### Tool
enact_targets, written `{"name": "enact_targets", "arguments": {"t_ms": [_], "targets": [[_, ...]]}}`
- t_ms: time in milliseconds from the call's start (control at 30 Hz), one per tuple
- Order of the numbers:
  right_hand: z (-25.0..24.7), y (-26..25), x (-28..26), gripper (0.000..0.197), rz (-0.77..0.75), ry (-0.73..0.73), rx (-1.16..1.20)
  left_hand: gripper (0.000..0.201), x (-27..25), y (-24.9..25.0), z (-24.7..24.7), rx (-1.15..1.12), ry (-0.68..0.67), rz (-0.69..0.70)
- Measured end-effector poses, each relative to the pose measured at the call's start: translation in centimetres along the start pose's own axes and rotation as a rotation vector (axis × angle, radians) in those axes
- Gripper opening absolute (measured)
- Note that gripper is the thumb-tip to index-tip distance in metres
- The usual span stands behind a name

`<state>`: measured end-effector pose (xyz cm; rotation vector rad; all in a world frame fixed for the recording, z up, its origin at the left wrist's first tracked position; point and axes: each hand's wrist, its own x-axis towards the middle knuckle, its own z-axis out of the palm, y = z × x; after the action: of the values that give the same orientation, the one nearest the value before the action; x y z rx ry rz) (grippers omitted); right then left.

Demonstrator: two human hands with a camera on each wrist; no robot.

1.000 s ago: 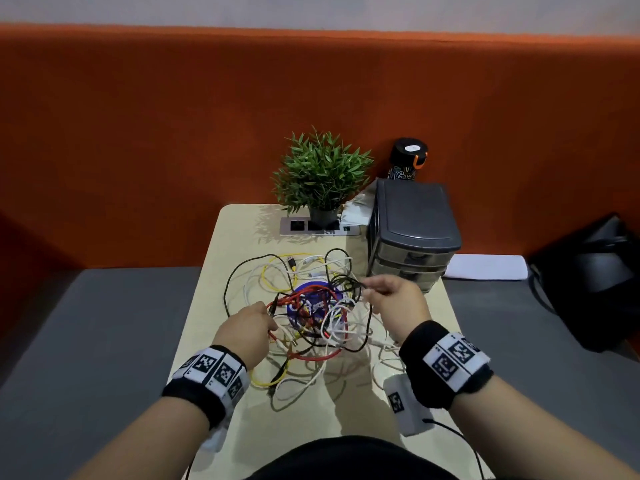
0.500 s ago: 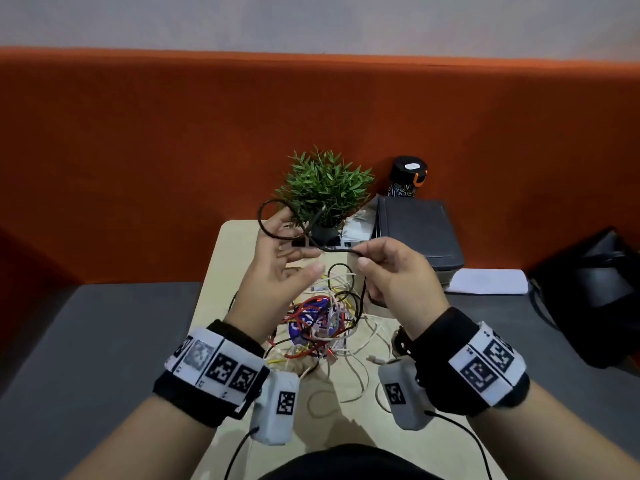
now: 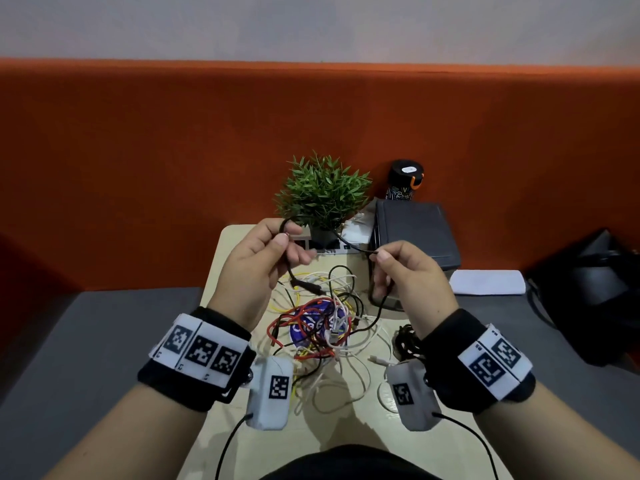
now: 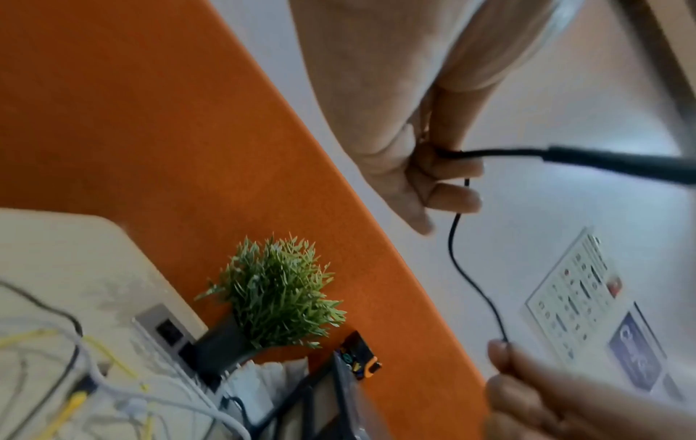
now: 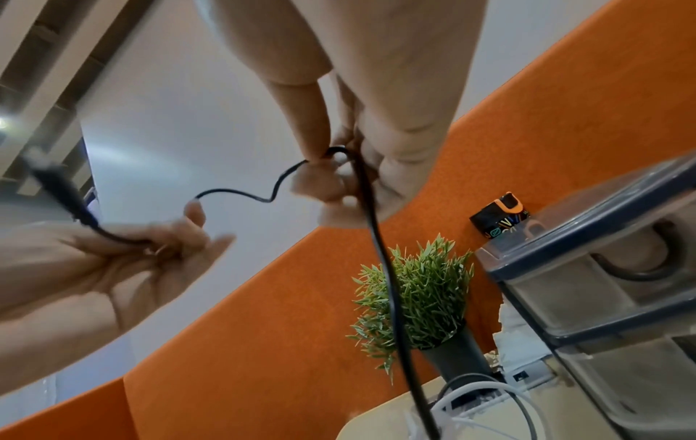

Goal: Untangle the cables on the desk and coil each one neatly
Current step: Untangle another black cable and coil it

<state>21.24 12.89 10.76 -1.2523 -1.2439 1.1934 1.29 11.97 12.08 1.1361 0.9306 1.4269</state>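
Observation:
A tangle of red, white, yellow and black cables [image 3: 322,327] lies on the beige desk [image 3: 346,427]. Both hands are raised above it with one black cable [image 3: 349,244] stretched between them. My left hand [image 3: 289,237] grips a small loop of this cable, and its plug end [image 3: 306,286] hangs below the palm. My right hand [image 3: 381,254] pinches the cable farther along; from there it drops down to the tangle. The left wrist view shows the left fingers [image 4: 444,169] curled round the cable [image 4: 463,277]. The right wrist view shows the right fingers [image 5: 324,175] pinching the black cable [image 5: 384,268].
At the back of the desk stand a potted plant [image 3: 322,195], a socket strip [image 3: 349,249], a dark drawer unit [image 3: 414,230] and a black bottle [image 3: 405,180]. A dark bundled cable [image 3: 407,341] lies at the right edge. A white paper [image 3: 488,282] and black bag [image 3: 595,292] lie right.
Both hands rose from the tangle with the black cable. Since half a second ago the big loop above the left hand has shrunk into the grip, and the plug end now hangs below.

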Motion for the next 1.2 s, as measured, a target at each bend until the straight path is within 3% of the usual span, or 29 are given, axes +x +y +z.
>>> {"name": "enact_targets", "arguments": {"t_ms": [133, 233, 333, 433, 600, 800, 900, 1067, 1200], "targets": [[0.4, 0.3, -0.1, 0.017, 0.004, -0.003, -0.006, 0.038, -0.1, 1.2, 0.6, -0.152, -0.046, -0.112], [0.7, -0.3, -0.4, 0.015, -0.027, -0.022, 0.082, 0.035, -0.2, 1.5, 0.7, -0.011, -0.096, -0.139], [0.8, -1.5, -0.8, 0.011, -0.06, -0.04, 0.18, 0.047, -0.9, 1.9, 1.3, 0.077, -0.136, -0.051], [0.9, -2.2, -0.7, 0.013, -0.095, -0.016, 0.194, 0.035, -1.2, 2.3, 2.2, 0.06, -0.191, 0.048], [1.9, -1.6, -0.6, 0.016, -0.08, -0.049, 0.114, 0.041, -1.3, 3.6, 3.0, 0.024, -0.301, 0.039], [3.0, 1.4, -0.9, 0.02, -0.007, -0.117, 0.019, 0.025, -0.8, 5.4, 3.7, -0.249, -0.271, -0.031], [3.3, 2.4, -1.9, 0.025, 0.036, -0.21, -0.019, 0.028, -0.4, 5.4, 3.1, -0.336, -0.204, -0.038], [3.5, 2.0, -3.3, 0.027, 0.017, -0.379, -0.079, 0.03, -0.1, 4.1, 2.0, -0.041, -0.092, 0.099], [3.1, 0.8, -3.8, 0.028, -0.111, -0.43, -0.163, 0.024, -0.4, 2.5, 1.0, 0.595, -0.121, 0.282]]}}
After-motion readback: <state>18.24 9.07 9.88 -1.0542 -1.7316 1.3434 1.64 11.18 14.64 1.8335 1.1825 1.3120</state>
